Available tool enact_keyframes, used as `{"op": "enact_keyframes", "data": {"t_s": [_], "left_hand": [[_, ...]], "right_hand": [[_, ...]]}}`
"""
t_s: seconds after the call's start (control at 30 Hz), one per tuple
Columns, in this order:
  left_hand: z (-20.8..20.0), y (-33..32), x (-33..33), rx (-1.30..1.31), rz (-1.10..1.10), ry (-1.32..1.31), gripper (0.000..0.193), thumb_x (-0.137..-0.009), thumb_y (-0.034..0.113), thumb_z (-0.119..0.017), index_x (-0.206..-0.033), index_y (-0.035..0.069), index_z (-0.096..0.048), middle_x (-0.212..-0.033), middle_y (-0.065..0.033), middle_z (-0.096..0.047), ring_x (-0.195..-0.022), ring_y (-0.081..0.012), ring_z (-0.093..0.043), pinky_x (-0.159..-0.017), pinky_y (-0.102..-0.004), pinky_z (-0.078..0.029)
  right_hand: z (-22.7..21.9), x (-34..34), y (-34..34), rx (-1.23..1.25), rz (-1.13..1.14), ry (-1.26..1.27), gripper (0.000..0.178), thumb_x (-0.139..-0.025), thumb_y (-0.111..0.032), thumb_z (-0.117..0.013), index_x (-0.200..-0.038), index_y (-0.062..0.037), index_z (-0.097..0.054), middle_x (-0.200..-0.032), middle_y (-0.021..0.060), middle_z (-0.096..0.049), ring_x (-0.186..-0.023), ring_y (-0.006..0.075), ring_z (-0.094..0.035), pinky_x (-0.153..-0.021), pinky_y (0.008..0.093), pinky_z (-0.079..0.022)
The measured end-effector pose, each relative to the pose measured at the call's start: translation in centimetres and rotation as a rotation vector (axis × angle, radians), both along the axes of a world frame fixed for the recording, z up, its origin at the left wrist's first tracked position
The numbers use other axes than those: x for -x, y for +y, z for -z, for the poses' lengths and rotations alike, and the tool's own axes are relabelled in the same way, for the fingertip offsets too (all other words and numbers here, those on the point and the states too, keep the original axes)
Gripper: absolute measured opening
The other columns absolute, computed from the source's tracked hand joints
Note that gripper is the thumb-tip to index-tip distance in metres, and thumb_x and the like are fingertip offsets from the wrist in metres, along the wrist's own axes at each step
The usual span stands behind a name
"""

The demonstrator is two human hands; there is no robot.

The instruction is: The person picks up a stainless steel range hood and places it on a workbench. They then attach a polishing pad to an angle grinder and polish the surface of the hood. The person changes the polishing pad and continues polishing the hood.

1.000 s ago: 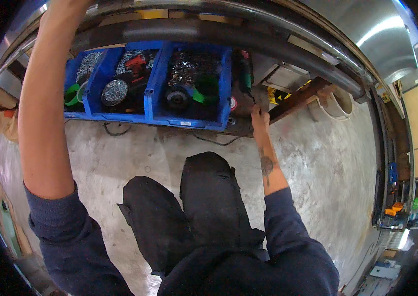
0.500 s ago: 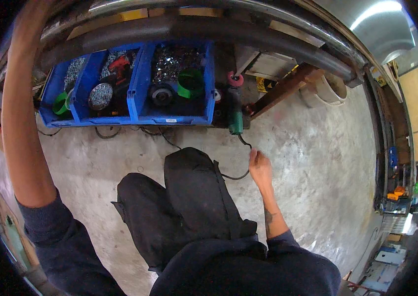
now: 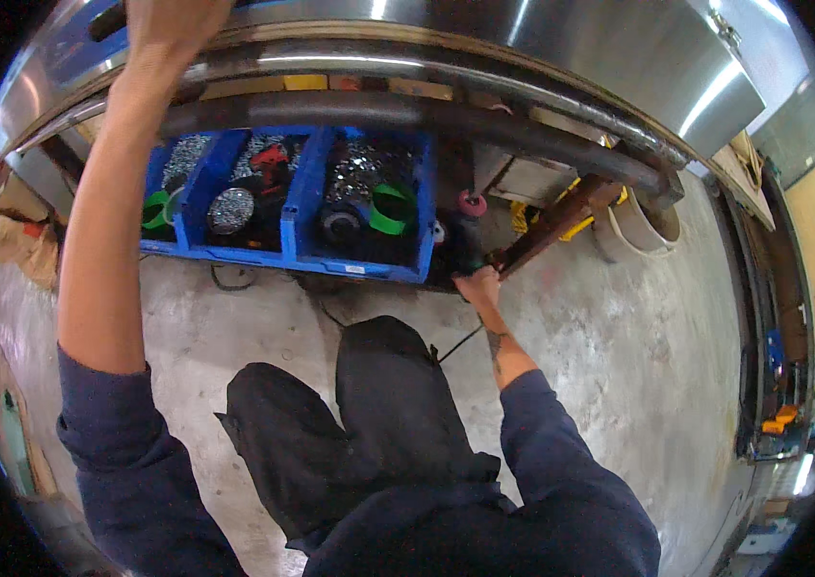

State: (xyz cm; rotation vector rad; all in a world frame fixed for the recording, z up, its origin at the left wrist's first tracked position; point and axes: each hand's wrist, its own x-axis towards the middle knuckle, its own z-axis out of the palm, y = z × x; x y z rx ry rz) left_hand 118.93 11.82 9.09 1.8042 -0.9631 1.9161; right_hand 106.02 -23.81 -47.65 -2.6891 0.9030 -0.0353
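Observation:
At the lower shelf's right end, my right hand (image 3: 477, 286) is closed round the near end of a die grinder (image 3: 468, 236). The grinder's dark body points away from me, and a pink grinding stone (image 3: 472, 202) sits at its far end. Its cord (image 3: 462, 343) trails below my hand over the floor. My left arm reaches up to the metal bench top (image 3: 330, 17), where my left hand (image 3: 175, 34) is at the edge. The upper border of the view cuts off its fingers.
Left of the grinder stand blue bins (image 3: 359, 266) with small metal parts, a green ring (image 3: 389, 210) and a red tool (image 3: 271, 165). Pipe rails (image 3: 378, 108) run above them. A rusty leg (image 3: 561, 226) and a white bucket (image 3: 652, 231) stand to the right.
My right hand has moved from the cord up to the grinder's near end. My left hand has come into view at the bench edge. The view has shifted, showing more of the bench top.

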Motion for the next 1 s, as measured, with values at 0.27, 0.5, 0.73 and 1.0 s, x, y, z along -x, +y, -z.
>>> {"op": "enact_keyframes", "data": {"t_s": [0.27, 0.5, 0.73, 1.0], "left_hand": [[1.2, 4.0, 7.0, 0.097, 0.185, 0.369, 0.022, -0.107, 0.022, -0.057, -0.113, 0.002, -0.063, -0.105, -0.0127, -0.065, -0.103, -0.0275, -0.061, -0.096, -0.0407, -0.045], [23.4, 4.1, 22.4, 0.323, 0.495, 1.502, 0.019, -0.109, 0.014, -0.054, -0.125, 0.004, -0.054, -0.118, -0.0091, -0.062, -0.11, -0.018, -0.062, -0.099, -0.0345, -0.05], [34.0, -1.0, 28.1, 1.35, 1.267, 2.043, 0.068, -0.11, 0.059, -0.035, -0.141, 0.0, -0.051, -0.127, -0.0213, -0.067, -0.115, -0.0347, -0.066, -0.105, -0.0468, -0.052], [33.3, 5.7, 30.7, 1.947, 1.326, 1.693, 0.082, -0.098, 0.076, -0.041, -0.12, 0.0, -0.063, -0.102, -0.0229, -0.071, -0.088, -0.0368, -0.071, -0.087, -0.0545, -0.06]], "right_hand": [[-8.3, 8.5, 1.1, -0.744, -0.212, -0.365, 0.042, -0.083, -0.031, -0.084, -0.109, -0.0006, -0.072, -0.091, 0.0066, -0.072, -0.082, 0.0205, -0.066, -0.076, 0.0384, -0.053], [-21.6, 21.5, 6.9, -0.829, -0.076, -0.105, 0.044, -0.088, -0.025, -0.083, -0.115, 0.0017, -0.061, -0.089, 0.0094, -0.069, -0.072, 0.0157, -0.066, -0.064, 0.0343, -0.055], [-25.1, 25.9, 13.6, -1.568, -0.312, 0.133, 0.053, -0.096, -0.025, -0.08, -0.13, -0.0001, -0.049, -0.094, 0.0086, -0.068, -0.082, 0.0195, -0.073, -0.076, 0.0348, -0.06], [-23.4, 24.6, 23.0, -1.75, -0.493, 0.438, 0.047, -0.102, -0.031, -0.073, -0.131, -0.0032, -0.049, -0.101, 0.0063, -0.064, -0.084, 0.013, -0.069, -0.072, 0.0291, -0.058]]}}
